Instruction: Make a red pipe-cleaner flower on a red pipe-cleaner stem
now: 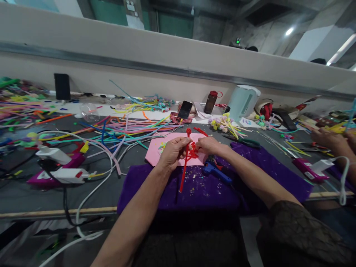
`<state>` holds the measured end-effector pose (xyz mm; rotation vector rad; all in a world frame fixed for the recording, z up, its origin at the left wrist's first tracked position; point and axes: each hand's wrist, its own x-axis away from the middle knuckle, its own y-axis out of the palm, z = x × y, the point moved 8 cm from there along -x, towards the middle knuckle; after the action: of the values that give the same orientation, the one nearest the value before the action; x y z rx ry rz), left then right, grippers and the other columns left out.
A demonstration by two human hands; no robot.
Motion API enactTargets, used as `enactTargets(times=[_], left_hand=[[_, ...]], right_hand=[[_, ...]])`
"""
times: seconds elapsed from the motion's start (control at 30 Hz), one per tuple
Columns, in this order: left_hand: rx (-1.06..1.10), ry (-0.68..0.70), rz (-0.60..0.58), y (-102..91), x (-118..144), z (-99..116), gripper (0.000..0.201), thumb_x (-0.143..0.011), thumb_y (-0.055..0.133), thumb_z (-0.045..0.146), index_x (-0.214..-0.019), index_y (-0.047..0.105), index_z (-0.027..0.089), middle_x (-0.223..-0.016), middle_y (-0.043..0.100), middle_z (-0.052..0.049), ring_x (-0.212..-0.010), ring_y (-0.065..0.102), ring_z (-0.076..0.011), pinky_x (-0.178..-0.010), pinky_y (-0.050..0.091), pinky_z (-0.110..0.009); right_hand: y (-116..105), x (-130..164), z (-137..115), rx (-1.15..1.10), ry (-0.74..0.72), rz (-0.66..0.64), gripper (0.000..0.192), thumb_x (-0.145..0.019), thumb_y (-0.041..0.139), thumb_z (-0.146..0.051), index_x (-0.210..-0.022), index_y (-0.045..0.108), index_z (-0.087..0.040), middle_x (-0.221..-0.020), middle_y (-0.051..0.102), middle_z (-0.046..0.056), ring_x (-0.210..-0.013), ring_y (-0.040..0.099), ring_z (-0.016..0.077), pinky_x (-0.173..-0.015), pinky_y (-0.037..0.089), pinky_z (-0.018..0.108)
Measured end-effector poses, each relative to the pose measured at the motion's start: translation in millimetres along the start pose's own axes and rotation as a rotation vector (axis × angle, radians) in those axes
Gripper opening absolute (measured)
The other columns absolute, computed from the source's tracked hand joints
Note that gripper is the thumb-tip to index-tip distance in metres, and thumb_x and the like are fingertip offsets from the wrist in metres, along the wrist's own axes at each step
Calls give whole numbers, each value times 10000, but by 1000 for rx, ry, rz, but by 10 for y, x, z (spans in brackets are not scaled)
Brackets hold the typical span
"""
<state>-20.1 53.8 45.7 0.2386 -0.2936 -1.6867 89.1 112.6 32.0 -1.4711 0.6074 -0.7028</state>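
a long grey counter (22, 193) runs along a pale partition wall (167, 48) with a metal strip (139, 66). above, concrete pillars, green panels (175, 24) and bright ceiling lights (289, 31).

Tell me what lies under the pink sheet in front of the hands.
The pink sheet rests partly on the purple cloth and partly on the dark table. Both hands, left hand and right hand, with the red pipe cleaner piece, cover its middle; anything beneath is hidden.
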Motion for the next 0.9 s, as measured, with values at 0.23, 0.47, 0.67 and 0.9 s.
enactTargets(times=[0.23,0.47,0.67,0.9], left_hand=[[-6,-22,10,-10,-5,-31,299,-634,664,384,-774,613,125,-570,578,10,-361,382,-18,-322,222,-146],[-6,1,11,-23,-27,-32,273,-633,662,376,-742,609,131,-559,576,21,-348,373,-8,-316,215,-140],[-7,-17,19,-25,-18,-34,288,-632,663,374,-771,614,127,-564,577,17,-360,391,-17,-321,215,-144],[1,-17,25,-5,7,-20,273,-627,669,365,-755,613,131,-538,569,27,-345,376,-11,-316,211,-141]], right_hand=[[-122,13,116,-164,1,128,165,-738,498,-163,-812,646,-156,-732,653,34,-629,549,125,-534,312,200],[-168,85,187,-504,-29,254,256,-785,442,-145,-984,603,-144,-761,645,15,-615,575,93,-556,380,178],[-104,87,290,-785,59,290,175,-754,500,-210,-845,629,-133,-616,613,4,-545,586,102,-464,369,164],[-243,110,346,-921,66,459,215,-700,594,-302,-787,688,-130,-706,640,36,-622,566,113,-506,394,190]])
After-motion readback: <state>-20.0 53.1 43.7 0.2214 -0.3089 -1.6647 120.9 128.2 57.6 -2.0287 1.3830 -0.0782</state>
